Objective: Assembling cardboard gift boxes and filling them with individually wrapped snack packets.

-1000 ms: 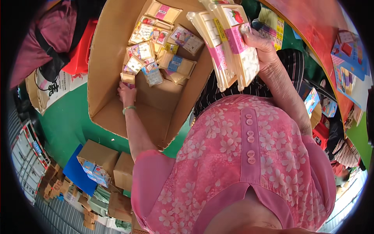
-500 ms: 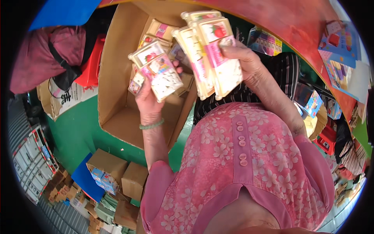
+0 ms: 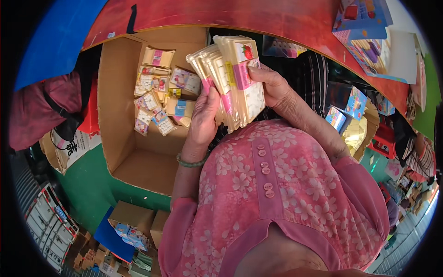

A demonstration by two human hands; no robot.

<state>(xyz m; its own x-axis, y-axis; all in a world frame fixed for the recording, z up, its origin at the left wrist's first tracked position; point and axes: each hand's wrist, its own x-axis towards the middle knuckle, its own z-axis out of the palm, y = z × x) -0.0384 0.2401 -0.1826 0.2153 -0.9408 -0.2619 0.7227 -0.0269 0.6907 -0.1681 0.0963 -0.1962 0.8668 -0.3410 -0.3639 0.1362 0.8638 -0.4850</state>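
Bright, even daylight; sharp centre, fisheye-bent edges, black corners.

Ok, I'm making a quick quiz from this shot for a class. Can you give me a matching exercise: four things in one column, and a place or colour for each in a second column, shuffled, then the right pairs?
Things:
1. stack of flat packets
2. cardboard box
3. bead bracelet
4. loose packets

Places or colours:
A. green, around the left wrist
B. lying inside the box, at its far end
C. held between the left hand and the right hand
D. brown, open, to the left of the hands

Pairs: 1-C, 2-D, 3-A, 4-B
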